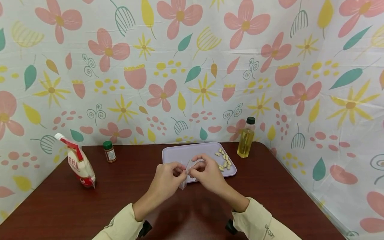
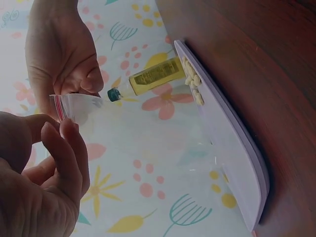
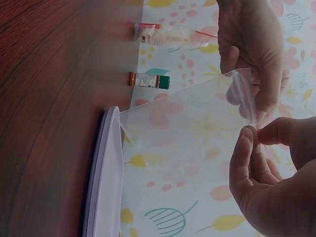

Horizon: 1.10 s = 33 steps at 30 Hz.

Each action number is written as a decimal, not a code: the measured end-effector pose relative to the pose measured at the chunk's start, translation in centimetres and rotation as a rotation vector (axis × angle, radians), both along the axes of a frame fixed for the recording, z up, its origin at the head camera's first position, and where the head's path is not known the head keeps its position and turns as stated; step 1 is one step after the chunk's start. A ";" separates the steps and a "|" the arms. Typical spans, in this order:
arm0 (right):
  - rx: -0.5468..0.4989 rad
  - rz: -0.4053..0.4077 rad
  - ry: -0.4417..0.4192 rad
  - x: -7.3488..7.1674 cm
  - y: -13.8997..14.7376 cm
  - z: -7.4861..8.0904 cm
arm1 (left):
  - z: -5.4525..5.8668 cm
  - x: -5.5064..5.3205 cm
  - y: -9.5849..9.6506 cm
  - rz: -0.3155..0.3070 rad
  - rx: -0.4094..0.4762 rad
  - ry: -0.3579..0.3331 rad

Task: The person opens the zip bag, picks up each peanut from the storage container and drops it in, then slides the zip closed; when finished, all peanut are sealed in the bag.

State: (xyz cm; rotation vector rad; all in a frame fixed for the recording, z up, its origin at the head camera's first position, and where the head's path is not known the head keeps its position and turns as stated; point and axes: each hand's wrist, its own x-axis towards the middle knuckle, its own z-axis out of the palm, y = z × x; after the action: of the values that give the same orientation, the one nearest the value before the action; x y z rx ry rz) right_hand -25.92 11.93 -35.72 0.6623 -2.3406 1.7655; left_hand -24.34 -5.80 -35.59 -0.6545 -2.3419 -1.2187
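A clear zip-top bag (image 3: 197,108) with a red-lined seal hangs between both hands, over the near edge of the lilac tray (image 1: 177,154). My left hand (image 1: 168,178) pinches the top edge of the bag at one side. Thumb and fingers of my right hand (image 1: 207,173) pinch the same edge on the other side, close to the left fingertips. In the left wrist view the bag's mouth looks slightly parted near the red line (image 2: 59,107). Several peanuts (image 1: 225,161) lie at the right end of the tray, behind the right hand.
Behind the tray's right corner stands an oil bottle (image 1: 246,138) with a dark cap. To the left are a small green-capped jar (image 1: 109,152) and a red-and-white bag with a white spout (image 1: 79,163). A flower-patterned cloth (image 1: 192,73) hangs behind the brown table (image 1: 129,186).
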 end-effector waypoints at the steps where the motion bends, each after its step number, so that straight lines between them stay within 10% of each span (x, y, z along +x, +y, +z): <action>1: -0.009 0.004 0.002 0.0 0.0 0.0 | 0.0 0.0 0.0 0.000 0.002 0.003; 33: 0.007 -0.031 0.144 0.2 -1.1 -0.3 | 0.5 0.5 0.2 0.071 -0.086 0.117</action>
State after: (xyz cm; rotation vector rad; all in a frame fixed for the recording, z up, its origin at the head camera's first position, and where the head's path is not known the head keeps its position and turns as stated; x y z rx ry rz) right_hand -25.71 10.81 -36.01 0.7248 -2.2497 1.6397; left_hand -23.85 -5.64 -35.09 -0.6472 -2.3094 -1.0263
